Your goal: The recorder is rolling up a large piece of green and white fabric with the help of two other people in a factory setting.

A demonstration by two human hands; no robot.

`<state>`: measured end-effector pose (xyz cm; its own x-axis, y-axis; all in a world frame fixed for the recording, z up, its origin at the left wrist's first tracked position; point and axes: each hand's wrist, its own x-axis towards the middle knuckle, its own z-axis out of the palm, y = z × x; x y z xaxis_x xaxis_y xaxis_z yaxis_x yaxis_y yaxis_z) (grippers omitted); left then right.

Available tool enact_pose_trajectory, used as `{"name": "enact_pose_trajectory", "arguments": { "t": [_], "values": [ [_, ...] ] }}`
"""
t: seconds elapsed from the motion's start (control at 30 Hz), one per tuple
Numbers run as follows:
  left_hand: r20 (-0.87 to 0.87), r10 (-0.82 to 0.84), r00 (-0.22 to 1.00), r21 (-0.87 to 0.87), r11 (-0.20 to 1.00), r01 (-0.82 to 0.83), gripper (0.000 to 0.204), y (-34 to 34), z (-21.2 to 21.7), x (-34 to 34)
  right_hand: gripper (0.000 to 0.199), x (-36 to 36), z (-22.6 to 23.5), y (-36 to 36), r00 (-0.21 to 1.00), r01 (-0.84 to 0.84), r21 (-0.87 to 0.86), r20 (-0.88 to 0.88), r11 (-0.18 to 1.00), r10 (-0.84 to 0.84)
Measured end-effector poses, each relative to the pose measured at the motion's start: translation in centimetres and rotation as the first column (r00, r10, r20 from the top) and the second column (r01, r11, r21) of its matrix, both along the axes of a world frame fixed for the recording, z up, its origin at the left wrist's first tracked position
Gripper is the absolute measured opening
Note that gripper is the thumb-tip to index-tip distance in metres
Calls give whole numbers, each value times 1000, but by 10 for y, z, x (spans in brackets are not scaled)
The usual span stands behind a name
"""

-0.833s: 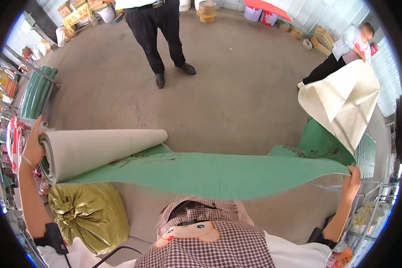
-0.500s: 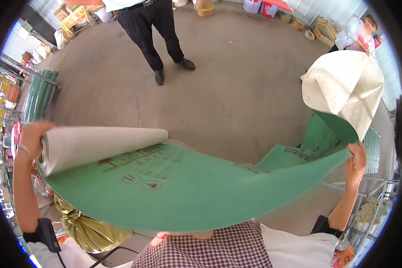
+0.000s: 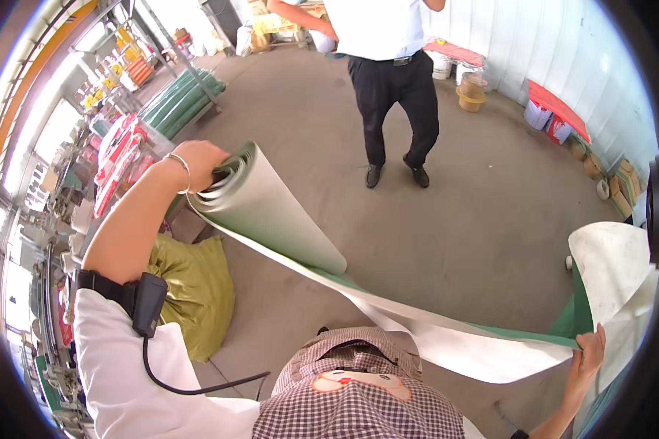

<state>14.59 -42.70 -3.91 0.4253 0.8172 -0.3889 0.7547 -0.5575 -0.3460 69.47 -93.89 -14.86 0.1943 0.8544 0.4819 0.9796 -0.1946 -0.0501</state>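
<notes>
A wide sheet (image 3: 483, 350), green on one side and whitish on the other, stretches in front of me, partly wound into a roll (image 3: 285, 212). My left hand (image 3: 200, 164) is closed on the rolled end at its near-left edge; some fingers are hidden behind the layers. At the right, my right hand (image 3: 588, 358) pinches the sheet's long edge. Beyond that hand the sheet continues as a pale, bulging stretch (image 3: 613, 256), cut off by the picture's rim. The section between my hands sags and shows mostly its whitish underside.
Across from me stands a person in dark trousers (image 3: 394, 102). Green rolls (image 3: 179, 102) lie on a rack at the far left. A yellow-green sack (image 3: 198, 293) stands on the floor beside my left arm. Buckets (image 3: 538, 117) and cardboard boxes (image 3: 626, 186) line the far-right wall.
My view has swung left. The roll's left end has risen and tilts toward me, and the sheet has turned from its printed green face to its pale underside. Both hands keep their hold.
</notes>
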Motion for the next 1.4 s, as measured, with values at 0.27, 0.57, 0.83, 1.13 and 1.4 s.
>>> {"name": "enact_pose_trajectory", "arguments": {
  "t": [0.27, 0.57, 0.83, 1.13, 1.4],
  "values": [
    [460, 230, 857, 11, 964, -264, 86, -20, -18, 28, 30, -50, 21, 61, 950, -278, -42, -160, 960, 268],
    [20, -623, 782, -20, 782, 623, 50, -32, 25, 95, 11, -54, 30, 82, 911, -412, -58, -45, 909, 410],
    [514, 201, 834, -196, 974, -114, 52, 37, -47, 31, 12, -114, 2, 121, 778, -607, -42, -235, 793, 583],
    [369, -772, 518, 156, 601, 784, 44, -45, 4, 129, 8, -126, 4, 133, 722, -686, -34, -165, 727, 672],
    [231, 151, 961, -375, 925, -55, 39, -40, -19, 111, 14, -109, 15, 124, 864, -503, -523, -295, 688, 407]
  ]
}}
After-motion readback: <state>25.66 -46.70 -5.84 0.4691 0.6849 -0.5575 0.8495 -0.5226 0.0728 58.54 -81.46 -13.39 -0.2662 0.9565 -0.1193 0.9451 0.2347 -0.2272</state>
